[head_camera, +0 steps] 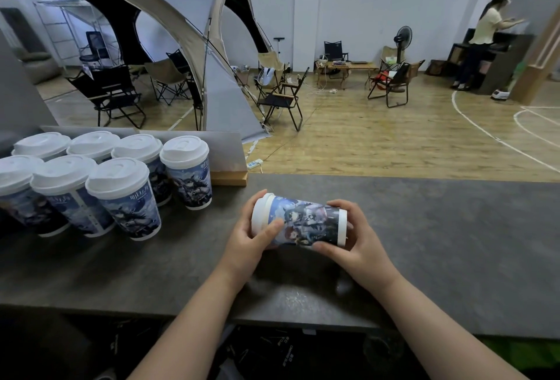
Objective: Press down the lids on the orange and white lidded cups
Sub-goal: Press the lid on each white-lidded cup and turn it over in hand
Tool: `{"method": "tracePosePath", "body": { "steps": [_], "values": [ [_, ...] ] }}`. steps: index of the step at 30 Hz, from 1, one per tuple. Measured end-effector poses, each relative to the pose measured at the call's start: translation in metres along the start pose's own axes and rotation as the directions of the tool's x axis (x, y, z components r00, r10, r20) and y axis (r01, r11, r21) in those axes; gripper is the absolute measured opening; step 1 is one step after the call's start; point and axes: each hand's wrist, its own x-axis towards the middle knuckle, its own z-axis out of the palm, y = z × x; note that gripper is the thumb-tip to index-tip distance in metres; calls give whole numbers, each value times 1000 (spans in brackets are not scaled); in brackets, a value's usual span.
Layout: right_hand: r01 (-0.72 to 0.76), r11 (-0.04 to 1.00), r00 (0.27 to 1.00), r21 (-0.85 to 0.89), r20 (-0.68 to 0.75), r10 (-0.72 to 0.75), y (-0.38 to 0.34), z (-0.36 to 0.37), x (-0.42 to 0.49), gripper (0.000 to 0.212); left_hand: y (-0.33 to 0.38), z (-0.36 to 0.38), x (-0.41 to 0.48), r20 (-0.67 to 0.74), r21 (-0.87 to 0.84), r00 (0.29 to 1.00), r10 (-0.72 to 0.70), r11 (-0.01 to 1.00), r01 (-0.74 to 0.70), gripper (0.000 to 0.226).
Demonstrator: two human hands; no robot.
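white-lidded cup lies sideways, gripped by left hand and right hand.

White Chinese characters, seemingly 明日方舟, stand on the blue-printed paper cups with white lids; white lettering on black packaging below is illegible.

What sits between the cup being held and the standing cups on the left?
Nothing: in the head view only bare grey countertop separates the sideways cup, gripped by the left hand and right hand, from the standing cups.
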Motion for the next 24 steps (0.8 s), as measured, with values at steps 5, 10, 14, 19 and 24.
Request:
{"method": "tracePosePath", "body": {
  "steps": [5,10,14,19,24],
  "values": [
    [-52,996,999,78,-7,53,4,-1,4,74,0,-4,-2,-7,7,1000,12,1000,-12,59],
    [-7,991,997,131,-76,17,5,-4,7,59,-3,-5,1,50,91,997,-62,994,57,53],
    [53,992,993,114,-108,-41,6,-1,4,48,-7,0,2,95,260,994,-49,965,23,33],
    [132,990,987,-48,-84,-135,8,0,3,52,-7,4,3,80,415,997,21,908,-52,27],
    [119,992,991,-49,-63,-122,7,4,4,63,-7,6,2,48,355,999,8,935,-25,38]
  ]
}}
